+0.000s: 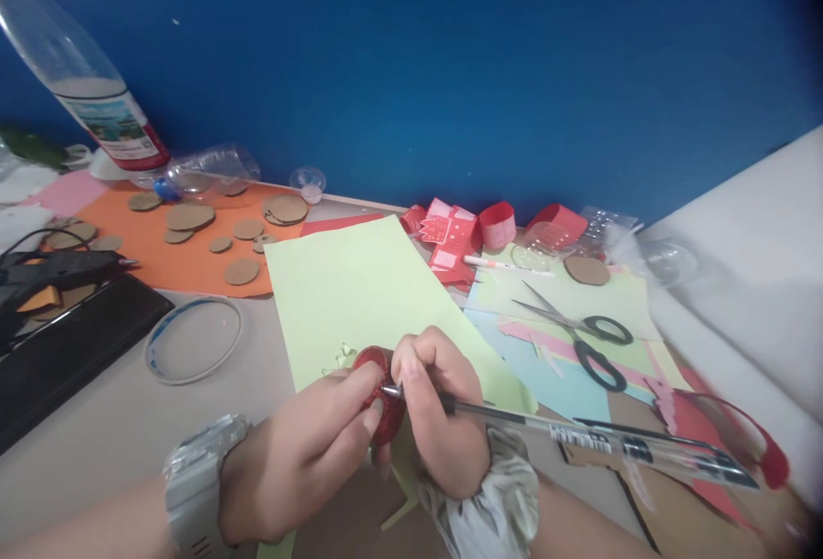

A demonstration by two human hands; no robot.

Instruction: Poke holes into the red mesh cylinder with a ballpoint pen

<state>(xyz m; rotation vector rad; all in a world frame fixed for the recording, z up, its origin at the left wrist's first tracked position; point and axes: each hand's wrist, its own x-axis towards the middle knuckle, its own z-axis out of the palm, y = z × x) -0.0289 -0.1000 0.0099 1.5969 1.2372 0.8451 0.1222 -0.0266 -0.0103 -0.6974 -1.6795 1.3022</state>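
My left hand (315, 447), with a grey watch (201, 490) on its wrist, pinches a small round dark-red piece (389, 422). Its material is hard to make out, as fingers cover much of it. My right hand (443, 409) grips a clear-barrelled pen (533, 422) close to its tip. That tip points left and meets the red piece or the left fingertips; which of them I cannot tell. Under both hands lies a light green paper sheet (360, 285). Thin pale green paper scraps (342, 359) show just behind the red piece.
Scissors (575, 332) lie on coloured papers at the right. Cardboard discs (189, 217) are spread over orange paper (141, 259). A tall bottle (106, 105), a tape ring (194, 341), a black phone (83, 353) and a glue gun (57, 272) stand or lie left. Behind rises a blue wall (411, 70).
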